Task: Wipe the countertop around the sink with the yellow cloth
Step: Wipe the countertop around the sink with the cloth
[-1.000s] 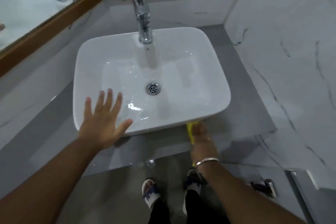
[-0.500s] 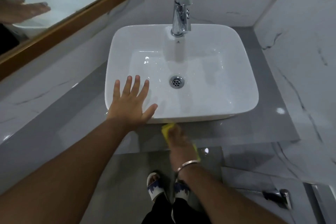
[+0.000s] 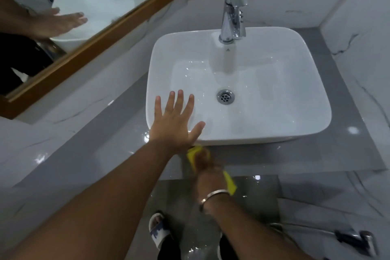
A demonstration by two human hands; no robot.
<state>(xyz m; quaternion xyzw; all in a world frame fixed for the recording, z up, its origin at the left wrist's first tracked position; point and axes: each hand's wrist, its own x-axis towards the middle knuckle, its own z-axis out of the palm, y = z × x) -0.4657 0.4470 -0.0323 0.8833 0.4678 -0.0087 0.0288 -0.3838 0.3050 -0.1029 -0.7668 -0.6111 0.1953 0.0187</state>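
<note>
The white sink point(image 3: 238, 88) is seated on the grey bench point(image 3: 118, 133). The left hand point(image 3: 176, 124) is laid flat on the sink's near-left rim, its grip spread wide and empty. Just before that rim, the yellow cloth point(image 3: 193, 154) is pressed to the bench under the right hand point(image 3: 203, 162), whose grip is closed around it. A small dark mark, too small to be read, is carried on the sink below the tap point(image 3: 233, 12).

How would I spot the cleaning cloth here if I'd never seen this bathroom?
Find the white sink on the grey countertop. Just below its front edge, the right hand presses down a cloth. It is the only bright yellow thing here.
</note>
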